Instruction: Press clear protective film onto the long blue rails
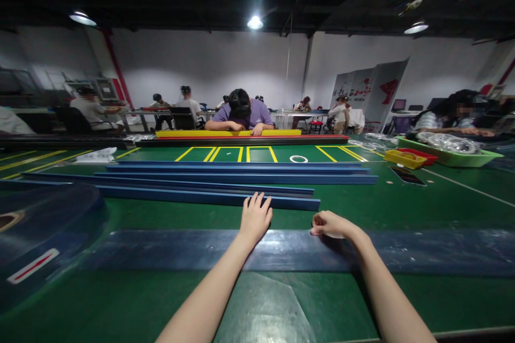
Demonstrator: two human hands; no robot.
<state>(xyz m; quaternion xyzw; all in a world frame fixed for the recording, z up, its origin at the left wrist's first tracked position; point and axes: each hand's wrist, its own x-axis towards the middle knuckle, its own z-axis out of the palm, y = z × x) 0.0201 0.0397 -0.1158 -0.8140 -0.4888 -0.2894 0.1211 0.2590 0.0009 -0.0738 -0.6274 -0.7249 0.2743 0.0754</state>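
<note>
My left hand (255, 217) reaches forward over a wide dark blue strip (161, 249) lying across the green table. Its fingers are spread and rest on the nearest long blue rail (181, 195). My right hand (330, 224) lies just to the right, fingers curled together at the blue strip's far edge, close to the rail's right end. I cannot make out anything inside it. More long blue rails (241, 169) lie parallel behind.
A dark round reel (44, 225) sits at the left. A phone (406, 176), yellow and red trays (404, 158) and a green tray (450, 155) with clear bags lie at the right. A person in purple (241, 112) leans over yellow and red rails opposite. Others sit behind.
</note>
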